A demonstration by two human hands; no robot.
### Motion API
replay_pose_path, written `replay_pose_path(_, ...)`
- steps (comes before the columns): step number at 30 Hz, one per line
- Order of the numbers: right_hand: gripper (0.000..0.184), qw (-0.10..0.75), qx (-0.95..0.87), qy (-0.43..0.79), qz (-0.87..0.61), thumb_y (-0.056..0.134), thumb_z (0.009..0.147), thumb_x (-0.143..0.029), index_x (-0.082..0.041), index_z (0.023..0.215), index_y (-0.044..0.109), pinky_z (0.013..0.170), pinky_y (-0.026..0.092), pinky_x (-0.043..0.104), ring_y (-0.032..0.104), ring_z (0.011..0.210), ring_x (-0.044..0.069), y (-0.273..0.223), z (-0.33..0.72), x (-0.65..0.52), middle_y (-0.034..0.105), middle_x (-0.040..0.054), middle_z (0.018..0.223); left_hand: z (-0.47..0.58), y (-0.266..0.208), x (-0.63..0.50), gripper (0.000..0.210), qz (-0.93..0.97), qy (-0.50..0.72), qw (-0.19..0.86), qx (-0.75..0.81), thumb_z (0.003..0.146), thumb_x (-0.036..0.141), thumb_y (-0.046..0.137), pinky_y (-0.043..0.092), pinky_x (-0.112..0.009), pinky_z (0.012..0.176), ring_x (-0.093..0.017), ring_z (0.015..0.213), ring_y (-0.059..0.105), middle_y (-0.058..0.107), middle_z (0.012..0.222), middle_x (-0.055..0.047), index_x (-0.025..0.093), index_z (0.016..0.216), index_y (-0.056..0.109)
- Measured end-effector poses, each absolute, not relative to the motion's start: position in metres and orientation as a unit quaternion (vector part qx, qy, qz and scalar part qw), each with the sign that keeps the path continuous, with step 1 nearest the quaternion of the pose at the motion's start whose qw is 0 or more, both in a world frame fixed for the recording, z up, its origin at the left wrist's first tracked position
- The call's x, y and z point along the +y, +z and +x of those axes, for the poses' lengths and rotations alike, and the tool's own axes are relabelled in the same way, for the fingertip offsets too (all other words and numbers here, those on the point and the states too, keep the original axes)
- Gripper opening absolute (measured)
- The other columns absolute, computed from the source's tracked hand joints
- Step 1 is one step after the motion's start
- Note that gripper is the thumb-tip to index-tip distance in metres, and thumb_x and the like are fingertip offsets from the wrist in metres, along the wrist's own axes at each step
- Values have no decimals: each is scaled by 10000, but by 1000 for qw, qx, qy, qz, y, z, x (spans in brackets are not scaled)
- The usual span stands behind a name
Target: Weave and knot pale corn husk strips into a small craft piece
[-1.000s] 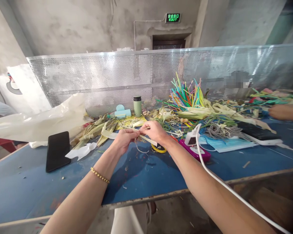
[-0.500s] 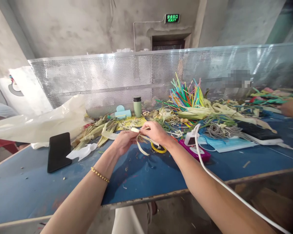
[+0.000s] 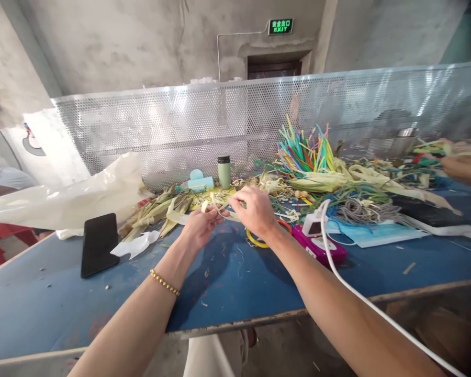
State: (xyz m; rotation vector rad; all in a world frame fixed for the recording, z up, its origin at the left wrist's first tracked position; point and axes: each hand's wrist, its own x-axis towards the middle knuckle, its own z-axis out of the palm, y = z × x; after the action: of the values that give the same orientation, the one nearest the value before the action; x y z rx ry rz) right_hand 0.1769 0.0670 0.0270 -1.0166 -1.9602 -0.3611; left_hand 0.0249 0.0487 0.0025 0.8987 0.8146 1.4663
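Note:
Pale corn husk strips [image 3: 176, 213] run through my hands above the blue table. My left hand [image 3: 201, 226] pinches them between thumb and fingers, one length sticking out to its left. Close on the right, my right hand [image 3: 256, 209] is closed with its fingertips on a thin husk strip that loops between the two hands. My right fingers partly hide what they grip. Just beneath my right wrist lies a yellow ring-shaped thing [image 3: 257, 241], partly covered by the arm.
A black phone [image 3: 99, 244] and white scrap [image 3: 136, 244] lie left. Behind stand a green tumbler [image 3: 224, 173], husk piles and colourful pipe cleaners [image 3: 308, 152]. A purple device [image 3: 322, 248] with a white cable sits right, beside a blue mask [image 3: 388, 234]. Another person's hand [image 3: 465, 170] shows far right.
The strip end that hung below my hands is now up between them, looped above my left fingers. My right hand has turned and moved slightly right, widening the gap.

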Motion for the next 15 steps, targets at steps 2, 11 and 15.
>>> replay_pose_path(2, 244, 376, -819, -135, -412, 550, 875, -279, -183, 721, 712, 750, 326, 321, 543, 863, 204, 21, 171, 68, 687, 78, 843, 27, -2, 51, 113, 387, 641, 573, 333, 705, 28, 648, 478, -264, 719, -127, 677, 639, 632, 682, -27, 120, 681, 586)
replay_pose_path(11, 255, 345, -825, -6, -448, 564, 848, -251, -169, 675, 733, 593, 316, 265, 547, 673, 156, 12, 165, 73, 675, 62, 692, 33, -10, 51, 174, 394, 653, 560, 323, 616, 128, 721, 477, -282, 711, -129, 701, 604, 638, 740, -9, 143, 757, 620)
replay_pose_path(15, 177, 387, -810, 100, -430, 606, 797, -211, -152, 679, 725, 535, 310, 227, 522, 570, 119, 14, 169, 76, 643, 21, 596, 31, -1, 45, 209, 428, 642, 537, 341, 583, 148, 742, 463, -261, 648, -131, 685, 602, 636, 721, -7, 144, 768, 643)
